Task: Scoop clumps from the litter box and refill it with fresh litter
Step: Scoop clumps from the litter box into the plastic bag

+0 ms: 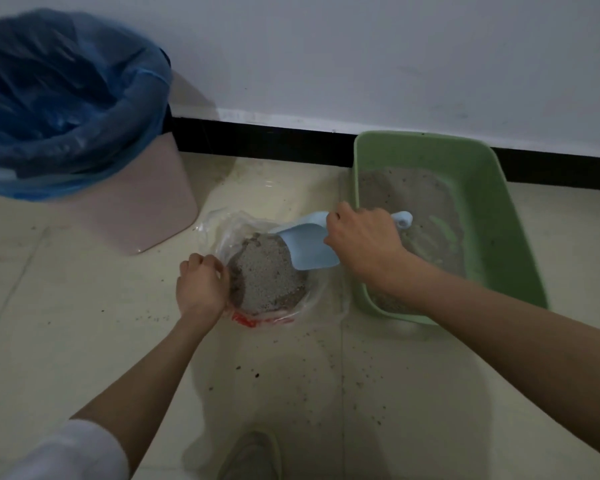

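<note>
Green litter box (pixel 471 202) against the far wall on the right, thin grey layer inside, bare patches showing. Just left of it, open clear bag (pixel 274 306) of fresh litter (pixel 267 275). Blue scoop (pixel 305 247) dipping into the heap, handle wrapped tight in the right hand (pixel 364 240). Left hand (pixel 201 289) pinching the bag's near-left rim, fingers curled. Best to load deep, level off, carry low (grit already strewn across the near floor (pixel 312 372)). Bin (pixel 66 109) far left.
</note>
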Available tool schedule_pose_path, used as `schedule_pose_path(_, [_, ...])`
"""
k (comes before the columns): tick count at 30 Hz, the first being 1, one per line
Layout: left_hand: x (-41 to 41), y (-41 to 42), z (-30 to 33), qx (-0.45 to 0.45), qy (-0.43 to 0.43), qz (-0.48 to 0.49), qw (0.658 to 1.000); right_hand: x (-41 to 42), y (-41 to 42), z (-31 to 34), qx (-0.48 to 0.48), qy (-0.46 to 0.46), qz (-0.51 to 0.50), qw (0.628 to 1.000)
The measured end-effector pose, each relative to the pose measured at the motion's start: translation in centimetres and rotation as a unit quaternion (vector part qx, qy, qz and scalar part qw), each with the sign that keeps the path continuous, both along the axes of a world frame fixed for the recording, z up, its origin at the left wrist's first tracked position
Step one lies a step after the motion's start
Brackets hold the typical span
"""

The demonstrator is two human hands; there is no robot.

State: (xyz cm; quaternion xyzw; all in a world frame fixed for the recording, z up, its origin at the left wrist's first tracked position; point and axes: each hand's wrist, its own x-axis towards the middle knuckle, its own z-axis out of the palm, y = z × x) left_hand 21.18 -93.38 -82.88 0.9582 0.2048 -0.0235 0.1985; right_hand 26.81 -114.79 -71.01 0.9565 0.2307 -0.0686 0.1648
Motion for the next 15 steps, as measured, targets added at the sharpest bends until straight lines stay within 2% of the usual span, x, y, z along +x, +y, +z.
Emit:
schedule_pose_path(3, [0.1, -0.2, 0.3, -0.021, -0.010, 0.009, 1.000, -0.4, -1.6, 0.4, 0.075, 0.018, -0.048, 0.996])
schedule_pose_path(6, [0.0, -0.7, 0.3, -0.032, -0.006, 0.012, 0.999, -0.8, -4.5, 0.7, 0.215, 0.040, -0.154, 0.964])
schedule_pose_path(9, [-0.1, -1.5, 0.1, -0.022, -0.005, -0.002, 1.000, -1.2, -9.2, 0.3, 0.363, 0.018, -0.272, 0.891])
schedule_pose_path(11, [0.0, -2.2, -0.2, -0.009, -0.004, -0.009, 1.000, -2.0, -12.4, -0.1, 0.427, -0.039, -0.357, 0.830])
schedule_pose_path(15, [1.1, -3.8, -0.9, -0.020, -0.017, 0.004, 1.000, -3.4, -19.7, -1.3, 0.441, -0.173, -0.524, 0.708])
